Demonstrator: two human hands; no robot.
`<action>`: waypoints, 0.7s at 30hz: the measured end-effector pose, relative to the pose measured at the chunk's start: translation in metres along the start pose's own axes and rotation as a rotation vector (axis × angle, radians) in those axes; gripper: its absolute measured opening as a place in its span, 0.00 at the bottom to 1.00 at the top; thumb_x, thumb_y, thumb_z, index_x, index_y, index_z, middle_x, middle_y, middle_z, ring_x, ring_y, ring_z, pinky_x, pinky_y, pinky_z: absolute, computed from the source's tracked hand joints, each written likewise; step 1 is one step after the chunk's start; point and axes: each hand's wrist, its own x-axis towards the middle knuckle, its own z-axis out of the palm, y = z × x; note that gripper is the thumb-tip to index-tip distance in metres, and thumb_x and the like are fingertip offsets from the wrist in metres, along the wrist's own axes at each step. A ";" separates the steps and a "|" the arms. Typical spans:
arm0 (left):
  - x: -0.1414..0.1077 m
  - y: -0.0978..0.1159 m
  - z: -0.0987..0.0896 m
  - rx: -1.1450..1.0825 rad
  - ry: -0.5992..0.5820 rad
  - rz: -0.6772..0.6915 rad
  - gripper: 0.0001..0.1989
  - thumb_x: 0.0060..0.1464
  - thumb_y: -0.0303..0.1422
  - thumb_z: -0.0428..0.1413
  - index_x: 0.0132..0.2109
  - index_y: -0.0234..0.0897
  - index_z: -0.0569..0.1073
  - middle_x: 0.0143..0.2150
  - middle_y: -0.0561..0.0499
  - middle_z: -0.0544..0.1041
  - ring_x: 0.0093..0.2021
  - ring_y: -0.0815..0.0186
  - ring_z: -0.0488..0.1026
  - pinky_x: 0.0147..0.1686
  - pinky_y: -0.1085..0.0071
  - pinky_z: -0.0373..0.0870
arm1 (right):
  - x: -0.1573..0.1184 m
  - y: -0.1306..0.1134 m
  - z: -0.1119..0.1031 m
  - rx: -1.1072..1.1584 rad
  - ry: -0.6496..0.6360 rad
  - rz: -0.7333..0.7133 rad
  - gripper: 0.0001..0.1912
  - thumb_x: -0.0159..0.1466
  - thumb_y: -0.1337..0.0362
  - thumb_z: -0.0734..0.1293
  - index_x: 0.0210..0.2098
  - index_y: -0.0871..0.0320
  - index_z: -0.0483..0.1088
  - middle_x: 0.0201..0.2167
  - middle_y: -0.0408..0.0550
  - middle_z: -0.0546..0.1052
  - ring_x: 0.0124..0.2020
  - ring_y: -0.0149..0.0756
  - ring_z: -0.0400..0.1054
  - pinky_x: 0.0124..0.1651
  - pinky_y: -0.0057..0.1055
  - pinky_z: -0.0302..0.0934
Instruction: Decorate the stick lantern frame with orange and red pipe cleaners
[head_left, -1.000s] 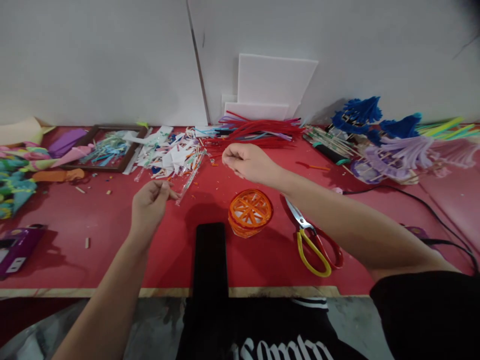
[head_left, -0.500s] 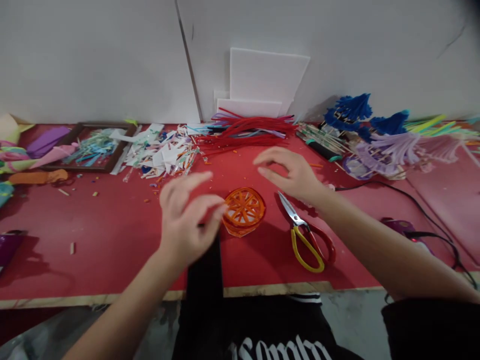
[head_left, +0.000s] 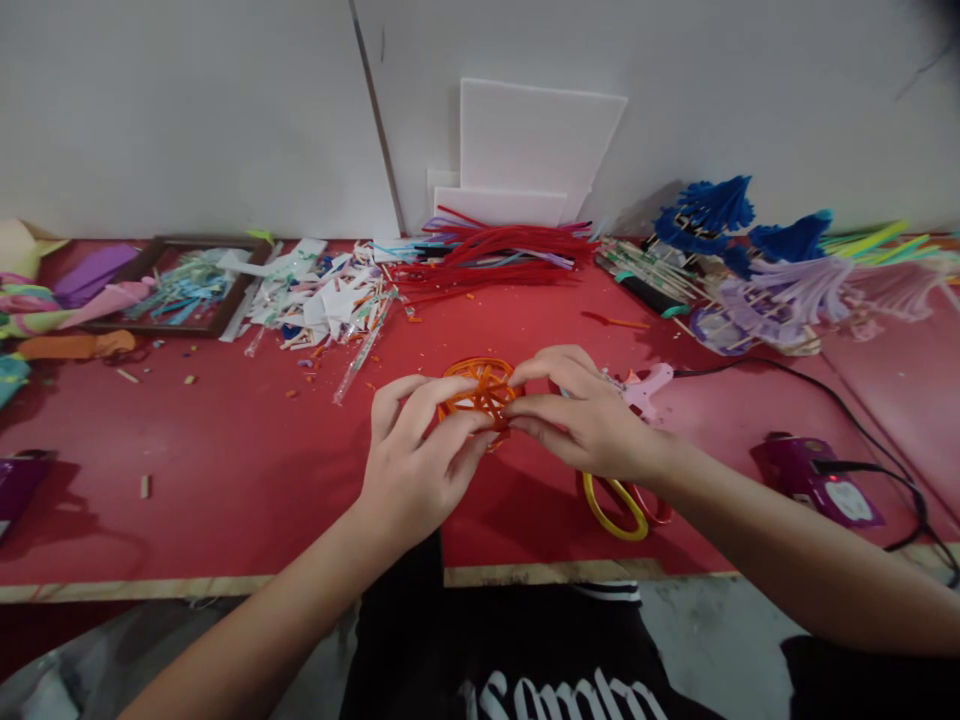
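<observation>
An orange wheel-shaped piece (head_left: pixel 484 385) with crossing spokes is at the middle of the red table. My left hand (head_left: pixel 424 450) has its fingers closed on the wheel's left and front side. From the right, my right hand (head_left: pixel 589 410) pinches the wheel's right edge. The fingertips of both hands nearly meet over it and hide part of its rim. Scissors with one yellow and one red handle (head_left: pixel 616 508) lie beneath and in front of my right hand, their blades hidden. A pink glue gun (head_left: pixel 649 388) lies just beyond my right wrist.
Red pipe cleaners (head_left: pixel 510 250) and white scraps (head_left: pixel 330 300) lie along the back. Blue and lilac fringed pieces (head_left: pixel 705 215) stand at the back right. A purple device (head_left: pixel 829 485) with a black cable is on the right, a brown frame (head_left: pixel 225 315) at the back left.
Both hands have come together on the orange wheel and closed on it. A clear strip now lies left of the wheel. The pink glue gun and purple device show more fully.
</observation>
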 end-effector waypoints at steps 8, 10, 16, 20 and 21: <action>0.014 0.000 -0.009 0.069 -0.343 -0.129 0.10 0.58 0.31 0.51 0.39 0.38 0.77 0.59 0.40 0.65 0.55 0.45 0.59 0.51 0.45 0.58 | 0.026 -0.008 -0.008 0.183 -0.292 0.210 0.11 0.64 0.67 0.62 0.31 0.60 0.76 0.50 0.55 0.66 0.55 0.47 0.55 0.59 0.49 0.52; 0.018 0.002 -0.011 0.068 -0.394 -0.127 0.10 0.58 0.31 0.50 0.37 0.38 0.77 0.59 0.40 0.64 0.55 0.44 0.58 0.50 0.44 0.58 | 0.029 -0.009 -0.010 0.225 -0.348 0.269 0.11 0.64 0.68 0.62 0.32 0.60 0.77 0.50 0.55 0.65 0.56 0.47 0.54 0.60 0.49 0.50; 0.025 0.003 -0.011 0.019 -0.463 -0.140 0.08 0.56 0.30 0.51 0.34 0.38 0.75 0.60 0.41 0.63 0.55 0.42 0.58 0.49 0.41 0.60 | 0.033 -0.010 -0.018 0.200 -0.473 0.344 0.11 0.64 0.68 0.63 0.31 0.57 0.78 0.54 0.53 0.63 0.59 0.50 0.51 0.58 0.52 0.49; 0.023 0.000 -0.007 -0.028 -0.459 -0.191 0.06 0.54 0.30 0.53 0.32 0.40 0.75 0.60 0.42 0.64 0.54 0.41 0.60 0.46 0.40 0.62 | 0.038 -0.008 -0.021 0.197 -0.507 0.400 0.08 0.62 0.65 0.66 0.29 0.55 0.77 0.53 0.51 0.63 0.58 0.50 0.52 0.57 0.54 0.50; 0.022 0.000 -0.006 -0.037 -0.451 -0.205 0.06 0.53 0.30 0.54 0.32 0.40 0.75 0.59 0.42 0.65 0.54 0.41 0.60 0.45 0.40 0.63 | 0.039 -0.007 -0.021 0.205 -0.512 0.414 0.08 0.61 0.64 0.67 0.28 0.55 0.77 0.53 0.51 0.64 0.58 0.50 0.53 0.57 0.54 0.50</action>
